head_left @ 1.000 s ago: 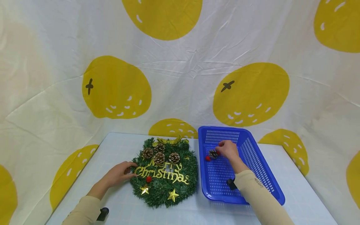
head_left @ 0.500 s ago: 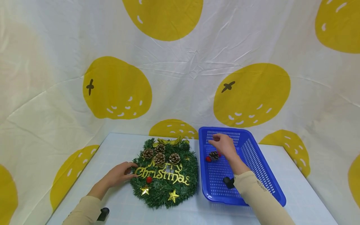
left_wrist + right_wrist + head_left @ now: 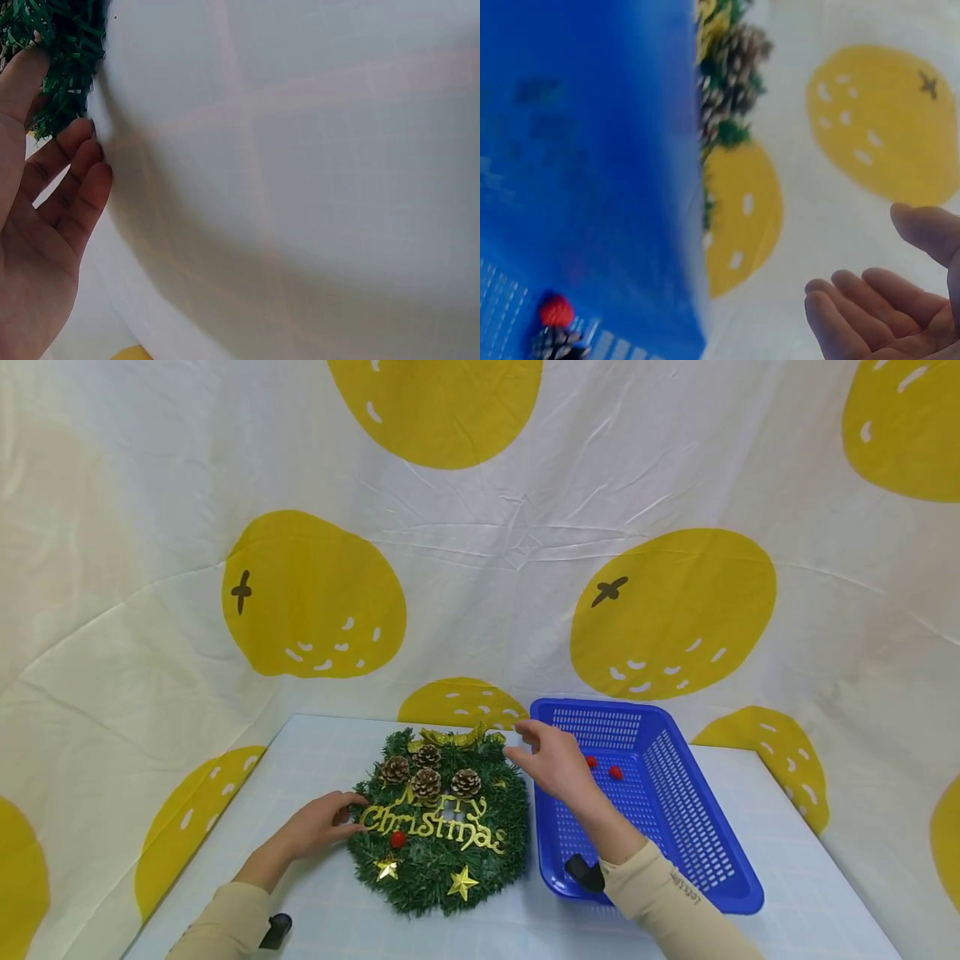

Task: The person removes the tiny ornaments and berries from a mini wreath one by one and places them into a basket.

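Right hand [image 3: 553, 763]: fingers loosely spread, holding nothing, hovering over basket's left rim, centre of frame. Left hand [image 3: 318, 822]: relaxed, fingertips resting on wreath's left edge. Pale table [image 3: 315, 760] lower frame; white cloth with yellow fruit prints behind. One wreath [image 3: 438, 818], flat, lettering running left to right; four pine cones, two gold stars. One blue basket [image 3: 697, 827], long axis near-to-far; two red balls visible inside.

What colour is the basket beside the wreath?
Bright blue; the basket shows best in the head view.
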Tool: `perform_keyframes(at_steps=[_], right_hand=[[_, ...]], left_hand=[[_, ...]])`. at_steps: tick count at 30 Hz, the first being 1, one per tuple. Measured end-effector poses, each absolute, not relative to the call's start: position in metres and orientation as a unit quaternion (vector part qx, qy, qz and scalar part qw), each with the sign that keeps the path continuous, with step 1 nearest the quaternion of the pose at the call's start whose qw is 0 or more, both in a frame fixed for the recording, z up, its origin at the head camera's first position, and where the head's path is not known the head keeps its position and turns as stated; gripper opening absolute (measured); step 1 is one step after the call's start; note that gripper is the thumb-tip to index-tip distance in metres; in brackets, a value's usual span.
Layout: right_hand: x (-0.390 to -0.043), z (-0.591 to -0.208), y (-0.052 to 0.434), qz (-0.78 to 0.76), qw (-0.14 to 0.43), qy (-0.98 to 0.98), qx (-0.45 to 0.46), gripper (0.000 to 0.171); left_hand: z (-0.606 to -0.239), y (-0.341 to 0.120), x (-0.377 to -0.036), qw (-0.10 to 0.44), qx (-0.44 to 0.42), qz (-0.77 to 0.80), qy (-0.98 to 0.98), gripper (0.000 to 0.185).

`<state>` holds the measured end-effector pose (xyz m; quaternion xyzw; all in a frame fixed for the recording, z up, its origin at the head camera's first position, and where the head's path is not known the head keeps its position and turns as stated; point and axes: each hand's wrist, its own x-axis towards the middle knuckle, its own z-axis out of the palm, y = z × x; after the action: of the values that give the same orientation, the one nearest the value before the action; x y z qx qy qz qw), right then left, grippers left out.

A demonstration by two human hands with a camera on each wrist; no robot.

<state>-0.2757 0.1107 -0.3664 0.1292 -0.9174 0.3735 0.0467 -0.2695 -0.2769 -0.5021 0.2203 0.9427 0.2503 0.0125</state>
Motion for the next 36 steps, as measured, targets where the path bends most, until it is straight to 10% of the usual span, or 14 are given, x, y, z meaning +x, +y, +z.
perform_keyframes(at_steps=[36], right_hand=[[-0.229,-0.426,0.024,0.425,0.0,-0.877,0.225,0.055]], left_hand=[[-0.5,-0.277,-0.269,0.01,0.228,0.251,0.941,0.043]])
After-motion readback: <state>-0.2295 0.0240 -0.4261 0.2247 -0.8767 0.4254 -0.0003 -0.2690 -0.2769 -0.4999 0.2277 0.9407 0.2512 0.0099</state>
